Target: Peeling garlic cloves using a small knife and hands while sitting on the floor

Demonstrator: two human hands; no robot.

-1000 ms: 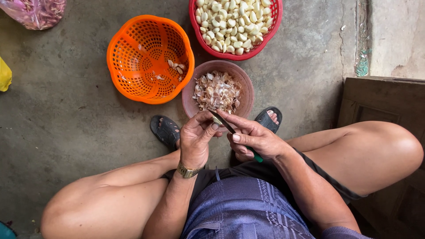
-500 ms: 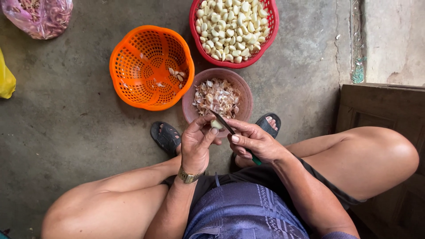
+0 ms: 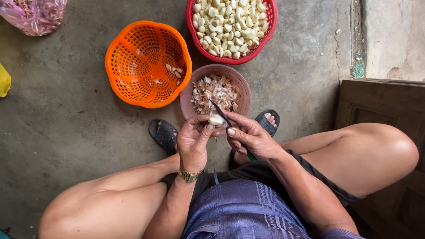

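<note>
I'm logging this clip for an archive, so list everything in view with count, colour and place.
Red basket: one, red, top centre, full of peeled garlic cloves, whitish.
Orange basket: one, orange, upper left, with a few cloves inside.
Bowl: one, brownish pink, centre, holding garlic skins.
Plastic bag: one, pink, top left corner.
Yellow thing: one, left edge, cannot tell what.
Sandals: two, black, below the bowl.
Wooden board: one, brown, right.
Floor: grey concrete.
Wristwatch: one, gold, left wrist.
Knife: one, dark blade, right hand.
Clove: one, white, in left fingers.
Left hand: holds clove.
Right hand: holds knife.
</note>
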